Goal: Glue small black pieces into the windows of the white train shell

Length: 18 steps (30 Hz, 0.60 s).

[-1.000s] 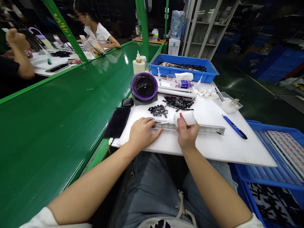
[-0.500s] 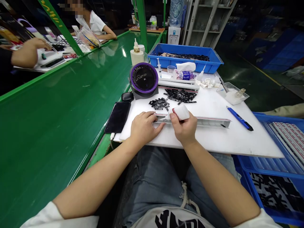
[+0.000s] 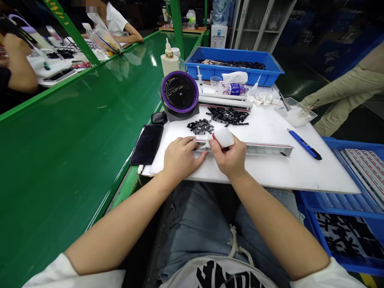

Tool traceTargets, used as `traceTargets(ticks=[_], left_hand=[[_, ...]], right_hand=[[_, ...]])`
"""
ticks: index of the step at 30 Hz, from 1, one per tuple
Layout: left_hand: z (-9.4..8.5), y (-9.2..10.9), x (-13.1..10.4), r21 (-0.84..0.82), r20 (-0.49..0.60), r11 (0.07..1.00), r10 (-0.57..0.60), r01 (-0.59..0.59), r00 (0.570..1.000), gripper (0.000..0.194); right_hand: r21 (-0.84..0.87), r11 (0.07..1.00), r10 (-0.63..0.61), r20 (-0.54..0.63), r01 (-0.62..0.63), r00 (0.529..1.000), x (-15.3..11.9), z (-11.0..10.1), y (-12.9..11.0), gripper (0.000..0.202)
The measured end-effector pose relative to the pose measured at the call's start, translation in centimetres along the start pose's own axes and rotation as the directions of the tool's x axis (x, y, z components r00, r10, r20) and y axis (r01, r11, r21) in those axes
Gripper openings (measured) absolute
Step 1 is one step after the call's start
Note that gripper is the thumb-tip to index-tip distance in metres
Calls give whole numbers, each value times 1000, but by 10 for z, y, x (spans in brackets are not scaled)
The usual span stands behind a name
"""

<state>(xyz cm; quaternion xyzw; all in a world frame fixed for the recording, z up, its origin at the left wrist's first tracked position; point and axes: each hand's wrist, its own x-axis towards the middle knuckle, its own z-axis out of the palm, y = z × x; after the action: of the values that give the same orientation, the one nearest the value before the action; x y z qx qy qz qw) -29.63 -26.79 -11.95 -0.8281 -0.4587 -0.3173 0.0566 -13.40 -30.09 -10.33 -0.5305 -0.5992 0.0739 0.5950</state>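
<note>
A long pale plastic strip [image 3: 264,149] lies across the white work board [image 3: 270,176]. My left hand [image 3: 180,157] presses down on the strip's left end, fingers flat. My right hand [image 3: 230,154] is shut on a folded white wipe [image 3: 223,137] and holds it against the strip just right of the left hand. Two heaps of small black parts [image 3: 200,126] lie just beyond the strip.
A purple-rimmed round device [image 3: 179,93], a black phone [image 3: 147,143], a blue utility knife [image 3: 304,144], a clear dish [image 3: 297,114] and a blue bin [image 3: 234,66] surround the board. A green conveyor [image 3: 75,132] runs left. Blue crates [image 3: 354,180] stand right. A person's legs [image 3: 345,96] pass at right.
My right hand slid the wipe leftward along the strip toward my left hand. A person's legs have come into view at the right. The head view shifted slightly.
</note>
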Motion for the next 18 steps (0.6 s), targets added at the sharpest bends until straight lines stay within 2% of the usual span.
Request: traceTargets(ticks=[18], left_hand=[[0,1,1,2,14,1000,-10,10,1000,29]], right_hand=[[-8,1000,-3,20,3,1000,1,0,-1,25]])
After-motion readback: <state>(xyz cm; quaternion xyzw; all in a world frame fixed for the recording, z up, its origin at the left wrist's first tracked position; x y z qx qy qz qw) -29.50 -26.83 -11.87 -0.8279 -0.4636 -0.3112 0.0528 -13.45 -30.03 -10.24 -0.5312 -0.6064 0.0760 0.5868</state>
